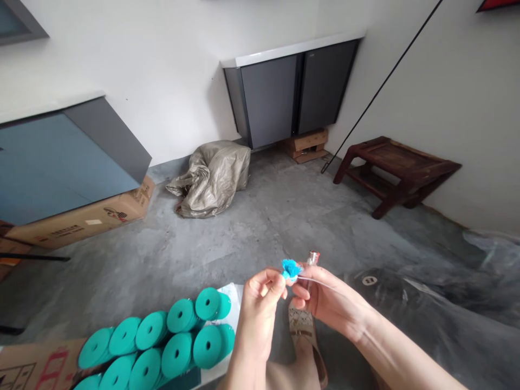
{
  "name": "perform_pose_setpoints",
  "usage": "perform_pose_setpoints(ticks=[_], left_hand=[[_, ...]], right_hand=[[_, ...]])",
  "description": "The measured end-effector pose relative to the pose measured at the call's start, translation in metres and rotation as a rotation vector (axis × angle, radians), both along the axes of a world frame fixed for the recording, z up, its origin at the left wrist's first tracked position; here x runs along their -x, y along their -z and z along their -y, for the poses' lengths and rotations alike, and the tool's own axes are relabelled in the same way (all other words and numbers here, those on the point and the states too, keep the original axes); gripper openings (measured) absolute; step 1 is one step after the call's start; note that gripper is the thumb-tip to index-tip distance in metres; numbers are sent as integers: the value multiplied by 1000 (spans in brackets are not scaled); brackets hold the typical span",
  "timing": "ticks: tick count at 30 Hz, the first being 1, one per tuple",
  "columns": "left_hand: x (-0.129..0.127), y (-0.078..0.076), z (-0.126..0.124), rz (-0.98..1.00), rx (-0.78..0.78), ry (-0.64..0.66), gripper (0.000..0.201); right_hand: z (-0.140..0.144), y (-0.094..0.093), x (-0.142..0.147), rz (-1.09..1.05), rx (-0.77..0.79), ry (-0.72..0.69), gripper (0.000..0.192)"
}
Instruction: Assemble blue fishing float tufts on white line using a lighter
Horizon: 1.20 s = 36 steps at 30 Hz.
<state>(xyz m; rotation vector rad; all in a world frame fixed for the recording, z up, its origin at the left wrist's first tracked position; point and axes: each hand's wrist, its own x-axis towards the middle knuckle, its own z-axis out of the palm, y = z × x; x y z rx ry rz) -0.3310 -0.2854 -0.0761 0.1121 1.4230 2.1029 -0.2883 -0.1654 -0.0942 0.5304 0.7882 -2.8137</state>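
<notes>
I see both forearms coming up from the bottom edge and meeting in the middle, over the grey concrete floor (252, 227). The left hand (260, 303) is raised with the wrist bent, and its thumb and first fingers are pinched closed on a small blue tuft (291, 268). The right hand (325, 303) is just beside it, almost touching, with the fingers curled closed around a small lighter (312, 260) whose metal top stands out above the fingers. A thin clear thread (320, 283) goes from the tuft across the right hand.

Around the hands, from the biggest: two grey cabinets (284, 92) stand against the white wall, one far and one at the left over a flat cardboard box (85, 219). A dark plastic sheet (426, 309) covers the floor at the right. A low wooden stool (398, 168) is near the right wall, and a crumpled sack (211, 179) lies under the far cabinet. At the lower left, stacks of green discs (170, 346) lie in rows, close to the left forearm. A beige shoe (304, 330) shows under the hands.

The tuft is bright blue, fluffy and frayed at the top, held between the two hands.
</notes>
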Motion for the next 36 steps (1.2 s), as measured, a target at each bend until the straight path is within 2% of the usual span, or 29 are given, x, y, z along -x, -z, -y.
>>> perform_pose_setpoints(ticks=[5, 11, 14, 17, 20, 24, 28, 34, 36], left_hand=[[1, 0, 0, -23, 16, -4, 23], [5, 7, 4, -160, 202, -24, 20], [4, 5, 4, -275, 285, -60, 21], [2, 2, 3, -373, 346, -80, 24], [2, 1, 3, -391, 410, -63, 29], [3, 3, 2, -346, 418, -14, 30], [3, 5, 1, -344, 387, 32, 23], [3, 2, 1, -307, 338, 51, 18], [3, 2, 2, -329, 353, 56, 19]], right_hand=[[1, 1, 0, 45, 3, 1, 19], [-1, -2, 0, 25, -81, 79, 17], [0, -4, 0, 28, -214, 140, 22], [0, -6, 0, -7, -462, 202, 25], [0, -9, 0, -77, -678, 212, 26], [1, -11, -2, -129, -785, 194, 27], [2, -11, -1, -103, -755, 187, 24], [3, -6, -1, 13, -404, 168, 27], [3, -5, -1, 18, -342, 164, 27]])
